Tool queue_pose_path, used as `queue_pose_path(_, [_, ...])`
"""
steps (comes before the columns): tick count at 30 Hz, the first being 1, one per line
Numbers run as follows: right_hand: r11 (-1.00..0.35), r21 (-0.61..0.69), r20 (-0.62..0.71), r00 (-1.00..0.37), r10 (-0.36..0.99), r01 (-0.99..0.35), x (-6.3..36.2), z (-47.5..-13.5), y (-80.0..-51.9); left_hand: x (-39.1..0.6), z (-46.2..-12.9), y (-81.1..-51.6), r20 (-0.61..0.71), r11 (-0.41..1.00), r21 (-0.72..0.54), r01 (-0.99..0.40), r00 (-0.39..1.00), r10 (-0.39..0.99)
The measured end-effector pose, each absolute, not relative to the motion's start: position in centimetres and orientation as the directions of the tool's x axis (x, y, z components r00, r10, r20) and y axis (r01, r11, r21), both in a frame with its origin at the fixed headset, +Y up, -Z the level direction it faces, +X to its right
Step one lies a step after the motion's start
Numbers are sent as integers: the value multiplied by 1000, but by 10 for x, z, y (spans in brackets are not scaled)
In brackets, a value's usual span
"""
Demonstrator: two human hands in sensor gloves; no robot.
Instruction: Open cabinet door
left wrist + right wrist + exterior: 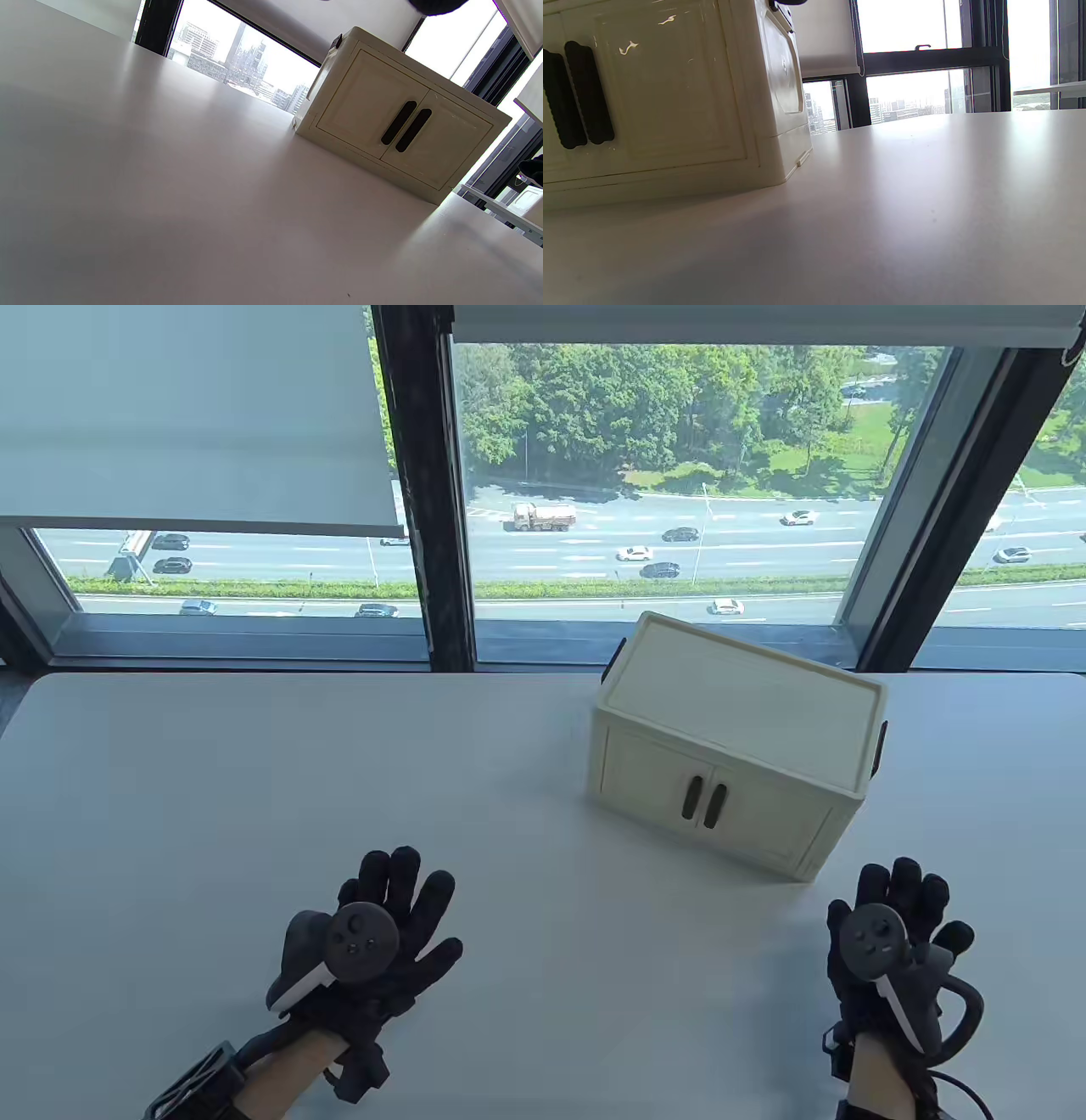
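Observation:
A small cream cabinet [735, 738] stands on the white table [254, 780], right of centre, turned a little clockwise. Its two doors are closed, with two black vertical handles [703, 802] side by side at the middle. It also shows in the left wrist view [398, 118] and the right wrist view [661, 97]. My left hand [386, 912] lies flat on the table with fingers spread, well left of and nearer than the cabinet. My right hand [904, 912] lies flat with fingers spread, just in front of the cabinet's right front corner. Both hands hold nothing.
A window sill and dark window frames [424, 517] run along the table's far edge. The table's bare top stretches left of the cabinet and between the hands.

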State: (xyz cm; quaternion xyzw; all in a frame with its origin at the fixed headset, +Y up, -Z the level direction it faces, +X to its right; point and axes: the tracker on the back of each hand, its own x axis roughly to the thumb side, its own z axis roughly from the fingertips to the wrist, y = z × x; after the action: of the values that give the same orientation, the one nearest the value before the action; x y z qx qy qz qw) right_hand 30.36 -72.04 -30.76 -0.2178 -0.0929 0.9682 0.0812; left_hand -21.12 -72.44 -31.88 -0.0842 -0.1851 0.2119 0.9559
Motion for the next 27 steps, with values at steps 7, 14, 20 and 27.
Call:
queue_pose_path(7, [-969, -217, -402, -893, 202, -121, 303, -308, -720, -209, -319, -725, 319, 897, -242, -369, 843, 433])
queue_pose_path(14, [-969, -214, -393, -897, 205, -127, 304, -307, -720, -205, -316, -726, 311, 892, -256, -372, 842, 441])
queue_pose_path(20, [-965, -222, -378, -899, 220, -143, 303, -308, -719, -192, -327, -716, 280, 869, -244, -431, 826, 489])
queue_pose_path(27, [-957, -235, -360, -900, 246, -168, 303, -309, -717, -141, -359, -690, 304, 843, -253, -476, 788, 536])
